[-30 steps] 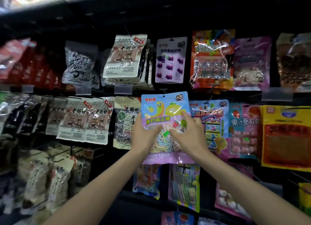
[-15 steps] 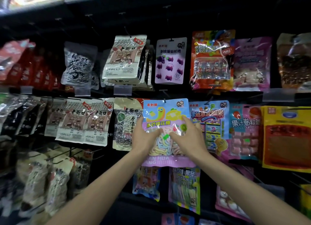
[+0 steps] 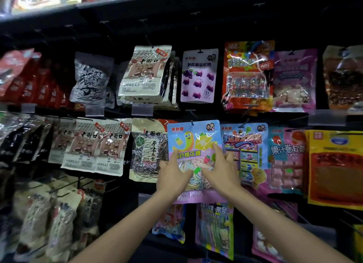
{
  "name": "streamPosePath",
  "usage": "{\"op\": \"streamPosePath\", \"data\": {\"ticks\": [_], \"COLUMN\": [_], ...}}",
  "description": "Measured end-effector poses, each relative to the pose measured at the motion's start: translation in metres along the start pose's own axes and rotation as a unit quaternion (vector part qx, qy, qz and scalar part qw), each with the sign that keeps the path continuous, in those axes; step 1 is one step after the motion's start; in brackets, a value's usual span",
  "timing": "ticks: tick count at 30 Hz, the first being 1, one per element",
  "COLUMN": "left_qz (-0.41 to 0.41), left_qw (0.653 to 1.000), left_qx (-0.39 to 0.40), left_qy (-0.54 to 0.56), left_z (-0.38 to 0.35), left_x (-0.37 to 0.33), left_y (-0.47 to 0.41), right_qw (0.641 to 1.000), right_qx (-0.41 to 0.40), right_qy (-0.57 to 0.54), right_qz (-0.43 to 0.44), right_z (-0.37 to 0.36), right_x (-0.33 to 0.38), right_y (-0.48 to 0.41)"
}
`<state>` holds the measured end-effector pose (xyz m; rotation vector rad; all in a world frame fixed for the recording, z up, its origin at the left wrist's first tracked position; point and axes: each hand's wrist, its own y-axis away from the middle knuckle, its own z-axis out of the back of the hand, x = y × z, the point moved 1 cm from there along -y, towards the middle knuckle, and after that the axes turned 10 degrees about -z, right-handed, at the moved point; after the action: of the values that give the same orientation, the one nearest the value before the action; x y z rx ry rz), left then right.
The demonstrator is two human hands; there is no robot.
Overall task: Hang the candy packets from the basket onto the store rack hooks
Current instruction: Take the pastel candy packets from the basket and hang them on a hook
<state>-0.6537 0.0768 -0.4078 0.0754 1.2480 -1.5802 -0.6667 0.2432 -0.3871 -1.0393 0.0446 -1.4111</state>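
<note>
The fingers [image 3: 217,149] of the right hand [image 3: 220,171] are spread, the index pointing up the front of the packet [image 3: 193,143] and the outer ones reaching past its right edge. Those of the left hand [image 3: 173,177] lie near straight and close together on the lower left of the packet, pressing rather than pinching. Neither hand wraps it.

The packet sits at the centre of the frame in the middle row, its top hole at a hook [image 3: 192,123] whose tip shows just above the header. How far the hole has slid along the hook cannot be told.

That is the main risk. If the hole rides only on the tip, letting go could let the packet slip forward and drop, since flat fingers would not catch it. A hard push could also tear the thin header.

Sideways there is little room: the seed bag [image 3: 148,150] on the left and the blue packet [image 3: 244,143] on the right touch or overlap it. The outer right fingers look to be on that blue packet and may drag it askew.
</note>
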Motion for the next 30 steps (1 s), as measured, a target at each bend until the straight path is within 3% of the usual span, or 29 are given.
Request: {"op": "streamPosePath", "data": {"ticks": [6, 30], "left_qz": [0.023, 0.021], "left_qw": [1.0, 0.998], "left_qx": [0.012, 0.032], "left_qy": [0.001, -0.047], "left_z": [-0.016, -0.085], "left_x": [0.009, 0.044], "left_y": [-0.028, -0.108], "right_qw": [0.994, 0.991], "right_qx": [0.019, 0.053], "right_qy": [0.103, 0.114], "right_qz": [0.001, -0.048], "right_z": [-0.018, -0.073], "right_x": [-0.004, -0.024], "right_y": [-0.013, -0.091]}}
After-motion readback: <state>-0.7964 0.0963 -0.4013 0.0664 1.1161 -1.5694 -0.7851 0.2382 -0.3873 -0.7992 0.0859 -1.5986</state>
